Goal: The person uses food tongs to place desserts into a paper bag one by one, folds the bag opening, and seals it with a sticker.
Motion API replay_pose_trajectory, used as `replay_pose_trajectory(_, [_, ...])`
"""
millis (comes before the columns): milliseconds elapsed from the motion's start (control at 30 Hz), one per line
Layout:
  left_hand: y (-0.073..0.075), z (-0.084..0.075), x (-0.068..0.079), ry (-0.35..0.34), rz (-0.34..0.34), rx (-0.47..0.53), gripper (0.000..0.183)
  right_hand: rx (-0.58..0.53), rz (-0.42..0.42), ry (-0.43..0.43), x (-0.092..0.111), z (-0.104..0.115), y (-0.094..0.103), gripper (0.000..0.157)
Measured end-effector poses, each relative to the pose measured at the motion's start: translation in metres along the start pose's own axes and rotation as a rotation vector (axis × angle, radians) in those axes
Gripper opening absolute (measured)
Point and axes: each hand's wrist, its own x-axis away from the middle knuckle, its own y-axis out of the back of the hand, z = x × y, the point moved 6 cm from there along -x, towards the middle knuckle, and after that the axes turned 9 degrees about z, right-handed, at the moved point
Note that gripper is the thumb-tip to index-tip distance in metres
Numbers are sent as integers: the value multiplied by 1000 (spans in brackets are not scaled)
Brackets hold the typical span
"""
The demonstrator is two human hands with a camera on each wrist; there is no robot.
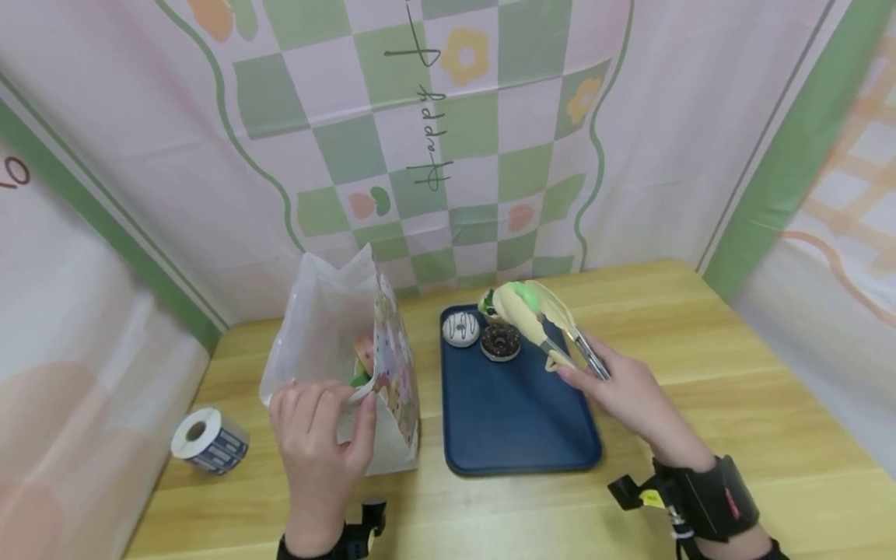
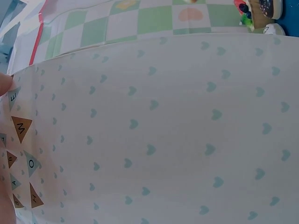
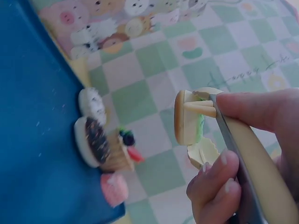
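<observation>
A white paper bag with a printed side stands upright with its top open. My left hand pinches its near rim between thumb and fingers. In the left wrist view, the bag's heart-patterned face fills most of the picture. Over the tray's far right part, my right hand holds tongs with metal arms and cream-coloured ends. Between those ends sits a toy pastry with a green top; the right wrist view shows its tan base. Inside the bag, red and green items are partly visible.
A dark blue tray lies right of the bag. On it are a white striped donut, a chocolate donut, a fruit-topped tart and a pink piece. A label roll stands at the left table edge.
</observation>
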Motion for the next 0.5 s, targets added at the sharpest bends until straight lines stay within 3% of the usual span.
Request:
replay_pose_trajectory(233, [1, 0, 1, 5, 6, 0, 39, -23, 22, 15, 2, 28, 4, 85])
replay_pose_trajectory(500, [1, 0, 0, 5, 14, -3, 39, 31, 40, 97, 0, 57, 5, 86])
